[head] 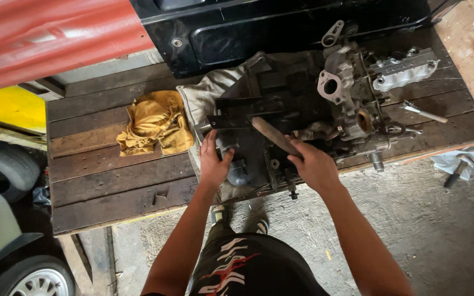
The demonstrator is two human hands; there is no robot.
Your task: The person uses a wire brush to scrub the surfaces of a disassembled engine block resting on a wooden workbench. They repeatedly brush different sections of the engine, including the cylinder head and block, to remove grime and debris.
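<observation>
A dark, greasy engine block [303, 104] lies on a low wooden plank bench [111, 181], partly on a grey cloth [204, 93]. My right hand [314, 164] grips the wooden handle of a hammer [272, 134], whose dark head [231, 118] rests across the engine's left part. My left hand [214, 161] presses on the engine's near left edge, fingers curled over a rounded metal part. The engine's right end shows round ports and a silver cover [404, 74].
A crumpled yellow rag [154, 123] lies left of the engine. A hand tool [423, 112] rests on the bench at right. A black panel [259, 27] and red sheet [45, 33] stand behind. Tyres [6, 164] sit at left. Concrete floor below.
</observation>
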